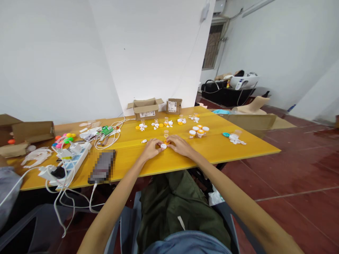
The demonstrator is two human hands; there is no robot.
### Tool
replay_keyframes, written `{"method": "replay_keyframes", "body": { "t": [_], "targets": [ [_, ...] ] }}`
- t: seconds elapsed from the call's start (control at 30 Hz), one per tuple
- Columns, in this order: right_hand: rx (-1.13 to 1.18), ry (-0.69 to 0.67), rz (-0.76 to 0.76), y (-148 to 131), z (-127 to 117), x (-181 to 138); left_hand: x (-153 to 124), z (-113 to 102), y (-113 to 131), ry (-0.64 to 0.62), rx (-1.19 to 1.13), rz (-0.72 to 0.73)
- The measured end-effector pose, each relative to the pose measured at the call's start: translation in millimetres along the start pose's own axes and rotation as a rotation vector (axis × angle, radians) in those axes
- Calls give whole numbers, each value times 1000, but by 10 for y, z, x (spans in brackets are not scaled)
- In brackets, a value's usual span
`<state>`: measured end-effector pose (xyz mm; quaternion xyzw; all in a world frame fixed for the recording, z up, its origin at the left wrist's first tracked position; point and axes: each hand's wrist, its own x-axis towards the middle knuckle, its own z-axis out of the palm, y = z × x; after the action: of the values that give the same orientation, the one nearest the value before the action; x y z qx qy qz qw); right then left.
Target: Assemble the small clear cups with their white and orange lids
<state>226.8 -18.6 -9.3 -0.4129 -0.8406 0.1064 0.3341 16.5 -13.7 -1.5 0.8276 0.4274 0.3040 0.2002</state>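
Near the table's front edge, my left hand (151, 149) pinches a small white round plastic piece (163, 146) between thumb and fingers. My right hand (180, 145) curls in from the other side, its fingers closed at an orange ring-shaped lid (166, 142) right behind the white piece. Its thumb comes close to the white piece; whether they touch is too small to tell. Just beyond the fingers stands a clear plastic cup (166, 133). A small white part (144, 141) lies left of my left hand.
Several capped jars (200, 131) stand right of my hands. Small piles of white and orange parts (157, 125) line the back, before an open cardboard box (146, 109). A teal lid (226, 134) lies right. At left are a phone (102, 166), a power strip (75, 160) and cables.
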Motion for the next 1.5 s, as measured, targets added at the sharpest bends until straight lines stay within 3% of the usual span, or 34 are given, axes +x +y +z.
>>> {"method": "replay_keyframes", "body": {
  "t": [0.6, 1.5],
  "targets": [
    [523, 37, 241, -40, -15, 91, 5, 2, 3, 9, -26, -7],
    [586, 0, 195, -20, 3, 95, 19, 11, -18, 29, -161, -30]
  ]
}}
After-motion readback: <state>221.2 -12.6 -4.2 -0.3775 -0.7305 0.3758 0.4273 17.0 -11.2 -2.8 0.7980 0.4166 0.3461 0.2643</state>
